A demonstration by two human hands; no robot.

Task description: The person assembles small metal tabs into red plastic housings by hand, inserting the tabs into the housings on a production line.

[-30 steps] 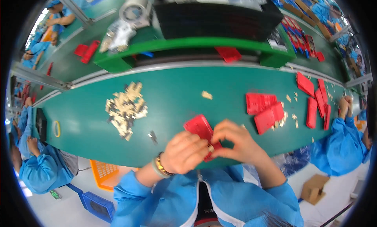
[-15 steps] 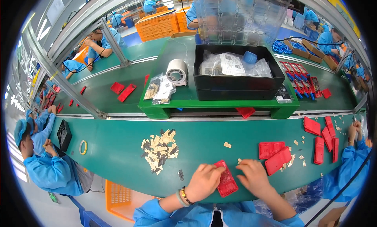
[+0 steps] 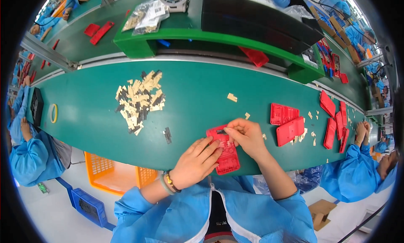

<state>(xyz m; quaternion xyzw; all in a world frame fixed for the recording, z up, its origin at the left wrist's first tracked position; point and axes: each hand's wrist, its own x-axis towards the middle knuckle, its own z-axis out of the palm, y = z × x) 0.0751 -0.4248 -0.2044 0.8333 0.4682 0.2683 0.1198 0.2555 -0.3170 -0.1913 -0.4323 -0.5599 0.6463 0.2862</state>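
A red plastic housing point(image 3: 227, 154), its moulded inner side up, lies on the green bench in front of me. My left hand point(image 3: 197, 164) holds it by its left side, the fingers lying over the edge. At its upper end my right hand point(image 3: 245, 135) has thumb and index finger pinched at a small black strip point(image 3: 220, 132); how firmly it is gripped is partly hidden by the fingertips. To the left is a heap of small beige and black strips point(image 3: 141, 98), with one dark strip point(image 3: 167, 135) apart from it.
Red housings point(image 3: 290, 131) and loose beige bits point(image 3: 313, 134) lie to the right. A green stand point(image 3: 176, 32) carries a black bin point(image 3: 252, 26) at the back. A yellow tape ring point(image 3: 54, 113) is far left. Co-workers sit at both sides; an orange crate point(image 3: 99, 169) stands below.
The view has tilted down. My right hand has come in from beside the housing to its upper end, where a black strip now shows. My left hand now lies along the left side.
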